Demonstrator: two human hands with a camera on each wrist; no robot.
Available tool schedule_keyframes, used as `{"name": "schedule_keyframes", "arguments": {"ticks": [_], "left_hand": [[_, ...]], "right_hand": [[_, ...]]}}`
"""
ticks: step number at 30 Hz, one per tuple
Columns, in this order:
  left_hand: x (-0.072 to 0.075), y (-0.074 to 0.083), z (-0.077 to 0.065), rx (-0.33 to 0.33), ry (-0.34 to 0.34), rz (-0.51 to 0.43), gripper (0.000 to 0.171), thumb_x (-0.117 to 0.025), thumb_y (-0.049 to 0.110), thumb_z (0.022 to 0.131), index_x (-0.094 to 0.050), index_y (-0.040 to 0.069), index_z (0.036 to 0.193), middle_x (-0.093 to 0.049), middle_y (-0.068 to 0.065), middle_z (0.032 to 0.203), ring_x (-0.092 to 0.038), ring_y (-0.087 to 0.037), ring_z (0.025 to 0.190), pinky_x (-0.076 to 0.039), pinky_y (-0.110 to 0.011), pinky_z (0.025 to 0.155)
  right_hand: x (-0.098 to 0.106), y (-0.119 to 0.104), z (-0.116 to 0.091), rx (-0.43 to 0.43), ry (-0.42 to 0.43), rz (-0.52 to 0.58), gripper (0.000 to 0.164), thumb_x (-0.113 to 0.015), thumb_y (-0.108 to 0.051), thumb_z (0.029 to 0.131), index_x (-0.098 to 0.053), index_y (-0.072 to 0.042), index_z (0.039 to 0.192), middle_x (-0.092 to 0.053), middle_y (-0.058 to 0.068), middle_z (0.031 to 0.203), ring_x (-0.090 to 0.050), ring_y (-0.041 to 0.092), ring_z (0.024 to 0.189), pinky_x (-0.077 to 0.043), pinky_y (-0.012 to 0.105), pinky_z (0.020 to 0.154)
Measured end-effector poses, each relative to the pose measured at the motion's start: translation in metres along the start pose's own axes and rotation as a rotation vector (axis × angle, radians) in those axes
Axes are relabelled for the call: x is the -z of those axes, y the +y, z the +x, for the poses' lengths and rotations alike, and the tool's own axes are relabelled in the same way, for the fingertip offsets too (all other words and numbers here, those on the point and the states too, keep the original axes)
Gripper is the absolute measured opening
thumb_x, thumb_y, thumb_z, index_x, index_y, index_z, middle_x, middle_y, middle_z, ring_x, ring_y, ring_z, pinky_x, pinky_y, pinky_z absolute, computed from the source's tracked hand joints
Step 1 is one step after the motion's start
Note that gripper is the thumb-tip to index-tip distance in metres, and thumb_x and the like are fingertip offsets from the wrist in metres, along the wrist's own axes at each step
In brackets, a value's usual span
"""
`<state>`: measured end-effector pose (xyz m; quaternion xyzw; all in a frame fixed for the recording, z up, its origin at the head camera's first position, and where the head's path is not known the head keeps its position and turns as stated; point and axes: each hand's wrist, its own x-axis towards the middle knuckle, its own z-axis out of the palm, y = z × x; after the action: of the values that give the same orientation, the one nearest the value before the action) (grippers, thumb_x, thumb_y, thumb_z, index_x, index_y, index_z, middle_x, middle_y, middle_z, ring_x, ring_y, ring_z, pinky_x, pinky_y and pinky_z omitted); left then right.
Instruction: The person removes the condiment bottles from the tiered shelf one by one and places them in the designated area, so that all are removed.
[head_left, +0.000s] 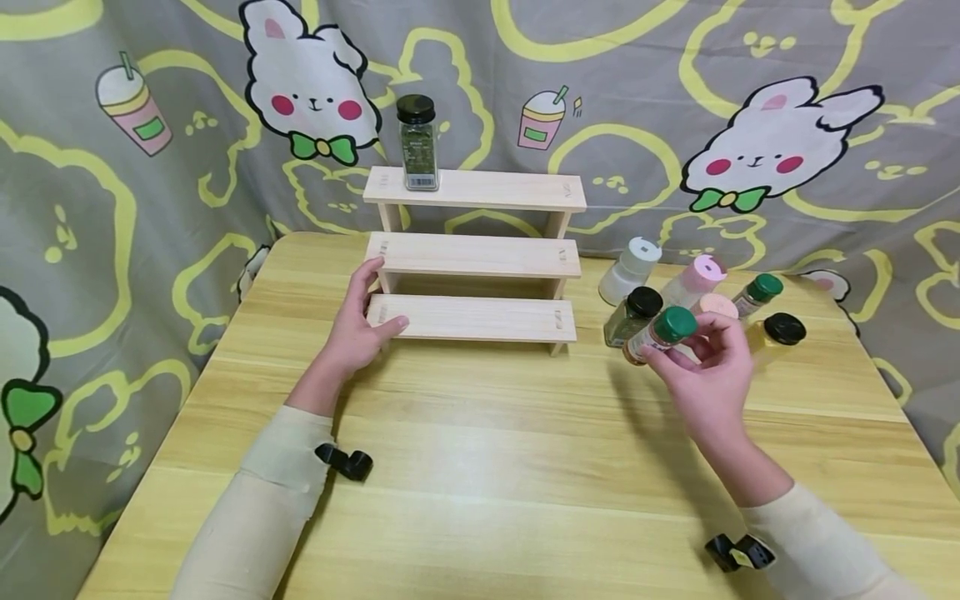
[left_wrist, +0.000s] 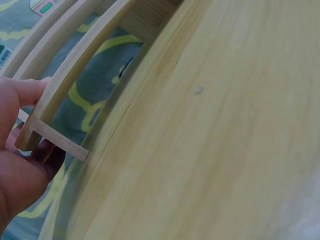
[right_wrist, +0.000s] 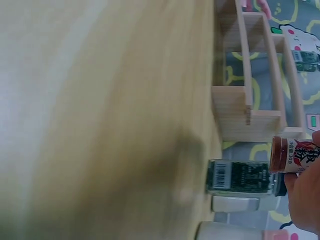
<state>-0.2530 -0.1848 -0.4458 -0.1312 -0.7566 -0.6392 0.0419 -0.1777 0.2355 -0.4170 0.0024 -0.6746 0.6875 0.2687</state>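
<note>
A three-tier wooden shelf [head_left: 472,318] stands at the back of the table. My left hand [head_left: 360,329] grips its left end, with the thumb on the lowest board [left_wrist: 75,67] and the fingers around the edge. In my right hand [head_left: 712,371] a small spice jar with a green cap [head_left: 675,323] is pinched and tilted; its reddish body and printed label show in the right wrist view. Beside it stands a black-capped jar of green flakes [head_left: 632,317]. Another black-capped jar of dried herbs [head_left: 418,143] is upright on the top board, toward the left.
Around my right hand stand a white-topped bottle [head_left: 632,268], a pink-topped bottle [head_left: 697,279], a peach-lidded container [head_left: 717,306], another green-capped jar [head_left: 759,292] and a black-capped yellow jar [head_left: 780,332]. A patterned curtain [head_left: 637,100] hangs behind the table [head_left: 480,467].
</note>
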Motion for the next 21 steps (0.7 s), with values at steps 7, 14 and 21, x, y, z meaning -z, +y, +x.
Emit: {"name": "schedule_keyframes", "arguments": {"ticks": [7,14,21], "left_hand": [[0.000,0.000,0.001,0.003,-0.004,0.005,0.085,-0.068,-0.015,0.085,-0.025,0.008,0.153,-0.023,-0.019,0.158,-0.026,-0.037,0.142,-0.029,-0.052,0.110],[0.000,0.000,0.001,0.002,0.001,0.009,0.084,-0.068,-0.015,0.084,-0.025,0.008,0.153,-0.023,-0.019,0.158,-0.025,-0.036,0.143,-0.027,-0.052,0.112],[0.000,0.000,0.000,-0.013,0.002,0.024,0.084,-0.068,-0.015,0.084,-0.026,0.007,0.153,-0.023,-0.018,0.158,-0.022,-0.035,0.144,-0.025,-0.050,0.113]], "right_hand": [[0.003,0.014,-0.011,-0.038,-0.023,-0.045,0.057,-0.075,0.032,0.061,-0.056,0.003,0.107,-0.058,0.015,0.106,-0.066,0.019,0.089,-0.057,0.026,0.072],[0.004,0.024,-0.020,-0.085,-0.021,-0.124,0.057,-0.077,0.029,0.062,-0.055,0.002,0.107,-0.058,0.011,0.106,-0.066,0.017,0.090,-0.057,0.025,0.071],[0.005,0.031,-0.025,-0.090,-0.046,-0.158,0.056,-0.076,0.030,0.062,-0.052,0.006,0.106,-0.058,0.008,0.105,-0.065,0.016,0.090,-0.056,0.023,0.071]]}}
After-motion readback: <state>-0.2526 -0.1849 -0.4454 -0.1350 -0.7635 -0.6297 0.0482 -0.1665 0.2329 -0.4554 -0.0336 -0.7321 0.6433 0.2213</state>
